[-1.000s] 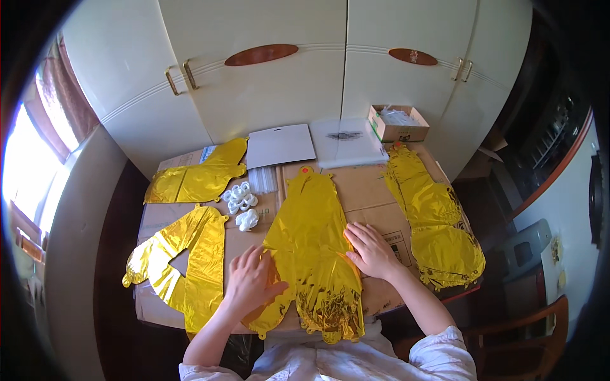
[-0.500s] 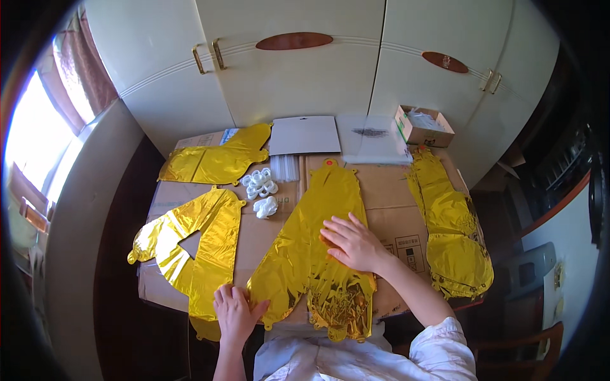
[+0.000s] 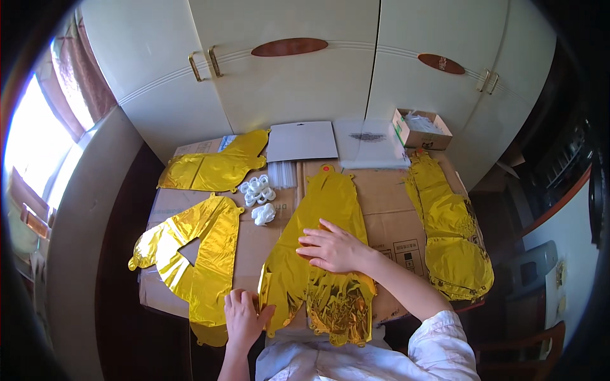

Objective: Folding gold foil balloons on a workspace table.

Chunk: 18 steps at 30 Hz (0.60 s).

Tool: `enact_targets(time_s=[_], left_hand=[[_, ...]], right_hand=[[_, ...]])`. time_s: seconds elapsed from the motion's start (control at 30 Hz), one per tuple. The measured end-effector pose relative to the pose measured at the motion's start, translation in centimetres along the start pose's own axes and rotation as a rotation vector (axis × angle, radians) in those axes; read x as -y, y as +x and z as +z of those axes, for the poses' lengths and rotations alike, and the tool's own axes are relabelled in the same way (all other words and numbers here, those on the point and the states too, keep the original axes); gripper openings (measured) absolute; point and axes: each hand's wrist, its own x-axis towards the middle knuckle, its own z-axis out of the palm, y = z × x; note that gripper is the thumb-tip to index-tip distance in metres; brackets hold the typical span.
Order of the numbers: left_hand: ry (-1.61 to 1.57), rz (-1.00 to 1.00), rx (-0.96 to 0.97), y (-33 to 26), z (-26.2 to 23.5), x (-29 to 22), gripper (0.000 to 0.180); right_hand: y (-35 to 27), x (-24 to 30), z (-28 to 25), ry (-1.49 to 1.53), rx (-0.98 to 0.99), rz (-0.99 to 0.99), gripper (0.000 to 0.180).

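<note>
A flat gold foil balloon (image 3: 322, 203) lies lengthwise in front of me, smooth at its far end and crinkled near the front edge. My right hand (image 3: 333, 249) rests flat across its middle, fingers stretched out to the left. Beside the balloon's lower left edge is my left hand (image 3: 244, 316), its fingers slightly bent and its thumb apart, against the foil's edge. Further left lies another gold foil balloon (image 3: 216, 254) with a hole in its middle. Small white ribbon rolls (image 3: 257, 190) and a white bundle (image 3: 263, 214) sit between the balloons.
Cardboard (image 3: 394, 222) covers the table. At the back are a gold foil piece (image 3: 216, 165), a grey-white board (image 3: 302, 141), clear straws (image 3: 282, 174), clear plastic bags (image 3: 368, 146) and a small box (image 3: 422, 132). A stack of gold foil (image 3: 448, 228) lies right; cabinets (image 3: 286, 82) stand behind.
My right hand has slid left across the foil. The balloon's lower left edge has shifted inward to the right, and my left hand has moved slightly right and nearer me.
</note>
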Motion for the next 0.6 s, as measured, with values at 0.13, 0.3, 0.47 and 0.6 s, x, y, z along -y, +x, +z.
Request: enact_targets(time_s=[0.13,0.3,0.47,0.6], left_hand=[[-0.041,0.061,-0.074,0.0,0.4,-0.8,0.029],[-0.208,0.011,-0.021,0.1,0.0,-1.8,0.022],[-0.344,-0.004,-0.027,-0.4,0.7,-2.7,0.022],[-0.517,-0.058,-0.008,-0.2,0.8,-3.5,0.02]], right_hand=[[-0.9,-0.2,0.5,0.001,0.008,0.027,0.036],[-2.5,-0.1,0.0,0.003,-0.011,0.068,0.036],[-4.1,-0.3,-0.5,0.006,0.009,0.11,0.036],[-5.1,-0.3,-1.1,0.003,-0.004,0.138,0.034]])
